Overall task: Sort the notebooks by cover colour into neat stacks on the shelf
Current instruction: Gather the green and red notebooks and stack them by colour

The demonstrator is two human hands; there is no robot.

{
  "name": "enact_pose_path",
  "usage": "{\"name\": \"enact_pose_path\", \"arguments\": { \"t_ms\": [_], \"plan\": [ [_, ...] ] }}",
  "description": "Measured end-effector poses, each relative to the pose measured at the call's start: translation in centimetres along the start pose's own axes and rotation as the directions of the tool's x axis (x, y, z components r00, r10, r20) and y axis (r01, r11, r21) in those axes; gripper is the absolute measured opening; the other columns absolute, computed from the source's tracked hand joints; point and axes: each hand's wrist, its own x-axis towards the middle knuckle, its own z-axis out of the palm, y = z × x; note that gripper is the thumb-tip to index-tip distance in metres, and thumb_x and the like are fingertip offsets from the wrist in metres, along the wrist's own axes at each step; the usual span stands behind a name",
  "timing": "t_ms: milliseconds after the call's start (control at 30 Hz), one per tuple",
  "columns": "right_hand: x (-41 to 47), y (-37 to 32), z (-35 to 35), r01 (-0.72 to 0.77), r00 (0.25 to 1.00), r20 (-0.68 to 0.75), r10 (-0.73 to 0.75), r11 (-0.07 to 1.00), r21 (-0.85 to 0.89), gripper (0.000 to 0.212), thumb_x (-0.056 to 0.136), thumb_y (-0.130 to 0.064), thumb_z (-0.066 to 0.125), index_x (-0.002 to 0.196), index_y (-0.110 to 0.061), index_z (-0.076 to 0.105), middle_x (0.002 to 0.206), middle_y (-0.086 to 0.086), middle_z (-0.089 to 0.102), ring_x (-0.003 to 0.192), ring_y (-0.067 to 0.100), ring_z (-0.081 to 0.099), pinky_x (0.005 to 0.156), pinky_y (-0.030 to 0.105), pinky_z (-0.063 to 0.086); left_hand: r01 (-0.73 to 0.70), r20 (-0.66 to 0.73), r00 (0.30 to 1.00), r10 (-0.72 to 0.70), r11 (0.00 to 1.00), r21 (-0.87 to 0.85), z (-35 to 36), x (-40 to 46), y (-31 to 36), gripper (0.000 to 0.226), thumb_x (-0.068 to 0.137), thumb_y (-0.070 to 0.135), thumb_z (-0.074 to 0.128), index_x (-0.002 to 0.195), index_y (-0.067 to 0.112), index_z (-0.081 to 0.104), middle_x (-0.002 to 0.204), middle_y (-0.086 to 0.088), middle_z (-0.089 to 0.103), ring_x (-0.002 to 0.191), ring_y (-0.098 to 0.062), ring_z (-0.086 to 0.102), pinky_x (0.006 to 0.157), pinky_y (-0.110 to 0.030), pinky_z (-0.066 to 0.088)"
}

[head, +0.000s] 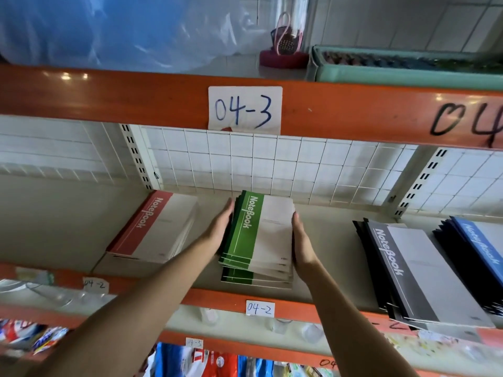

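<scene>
The green notebooks lie as a stack on the shelf, about mid-width, between the person's two hands; the left hand lies flat against the stack's left, green-spined side with fingers straight and pointing toward the back of the shelf; the right hand presses the opposite, grey edge in the same way, fingers extended along it; neither hand curls round the stack, both simply bear on its sides. The lower notebooks in the green stack are fanned out slightly toward the shelf's front edge, so the pile is not square. To the left, just beside the left hand but apart from it, rests the red notebooks stack, fairly even; to the right, well apart from the right hand, lies the black notebooks stack, its lower copies splayed; farther right, at the frame's edge, the blue notebooks overlap dark covers. A wire grid backs the shelf; a paper label reading 04-3 hangs on the orange beam above.
</scene>
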Motion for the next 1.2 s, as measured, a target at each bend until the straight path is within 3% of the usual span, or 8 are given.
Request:
{"name": "enact_pose_path", "arguments": {
  "t_ms": [67,167,300,500,600,733,900,1200],
  "plan": [
    [-0.7,-1.1,0.4,-0.022,0.995,-0.101,0.023,1.000,0.011,0.104,0.074,-0.089,0.045,0.154,-0.024,0.031,0.157,-0.004,0.034,0.141,0.006,0.030,0.119,0.034,0.023,-0.007,-0.087,0.996,0.009,1.000,0.019,-0.1,-0.6,0.1,0.071,0.100,0.060,0.020,0.152,0.013,0.032,0.153,-0.005,0.038,0.136,-0.020,0.043,0.108,-0.032,0.035],
    [-1.3,-1.0,1.6,0.018,0.990,-0.138,-0.020,1.000,-0.018,0.072,0.094,-0.067,0.039,0.151,-0.023,0.032,0.147,-0.015,0.039,0.130,-0.002,0.038,0.110,0.019,0.027,-0.013,-0.007,1.000,0.013,1.000,0.018,1.0,-1.1,-1.3,0.072,0.095,0.065,0.038,0.142,0.010,0.046,0.136,-0.012,0.053,0.114,-0.016,0.058,0.099,-0.029,0.040],
    [-1.4,-1.2,2.2,0.013,0.994,-0.110,-0.025,0.994,-0.111,0.048,0.104,-0.040,0.042,0.148,-0.027,0.030,0.137,-0.014,0.044,0.107,-0.004,0.052,0.084,0.006,0.043,-0.037,0.089,0.996,0.027,0.994,0.106,0.9,-1.2,-1.3,0.072,0.094,0.055,0.047,0.154,0.019,0.028,0.152,-0.003,0.041,0.133,-0.020,0.044,0.115,-0.041,0.032],
    [-2.4,-3.3,2.6,-0.118,0.988,-0.123,0.088,0.957,-0.265,0.065,0.099,-0.017,0.056,0.152,-0.015,0.018,0.134,0.018,0.049,0.096,0.022,0.058,0.058,0.017,0.055,0.004,0.087,0.996,-0.025,0.971,0.237,0.8,-3.1,0.3,0.073,0.098,0.051,0.049,0.156,0.025,0.014,0.161,-0.007,0.025,0.142,-0.031,0.033,0.116,-0.048,0.026],
    [-3.7,-4.9,3.2,-0.146,0.989,-0.082,0.123,0.891,-0.429,0.085,0.095,-0.022,0.063,0.157,-0.020,0.004,0.143,0.025,0.042,0.109,0.030,0.054,0.077,0.029,0.058,-0.052,0.119,0.993,0.005,0.915,0.400,0.1,-4.3,1.5,0.080,0.099,0.043,0.051,0.158,0.024,0.000,0.165,-0.004,0.010,0.149,-0.028,0.019,0.117,-0.042,0.019],
    [-5.7,-7.3,3.6,-0.064,0.982,0.048,0.180,0.569,-0.820,0.099,0.089,-0.043,0.069,0.158,-0.024,0.000,0.152,0.017,0.039,0.134,0.034,0.044,0.108,0.038,0.037,-0.109,0.303,0.948,-0.092,0.804,0.584,-1.1,-5.8,2.5,0.109,0.084,0.037,0.077,0.157,0.037,-0.004,0.165,-0.002,0.012,0.147,-0.023,0.025,0.114,-0.035,0.027],
    [-7.1,-7.6,4.2,-0.028,0.924,0.061,0.378,0.224,-0.974,0.138,0.059,-0.057,0.088,0.155,-0.035,-0.009,0.161,0.012,0.023,0.145,0.035,0.029,0.116,0.042,0.030,-0.209,0.266,0.929,-0.258,0.226,0.951,-0.3,-7.5,2.4,0.142,0.063,0.042,0.091,0.152,0.039,-0.021,0.165,-0.008,0.007,0.149,-0.031,0.017,0.118,-0.049,0.027],
    [-8.2,-5.1,4.8,0.056,0.986,0.078,0.145,0.150,-0.987,0.126,0.070,-0.032,0.088,0.157,-0.030,-0.002,0.141,0.019,0.051,0.126,0.036,0.052,0.104,0.042,0.045,-0.225,0.260,0.957,-0.130,0.236,0.945,-0.6,-7.5,0.9,0.124,0.074,0.018,0.085,0.155,0.041,-0.005,0.155,-0.007,0.037,0.128,-0.029,0.050,0.104,-0.041,0.046]
  ]
}}
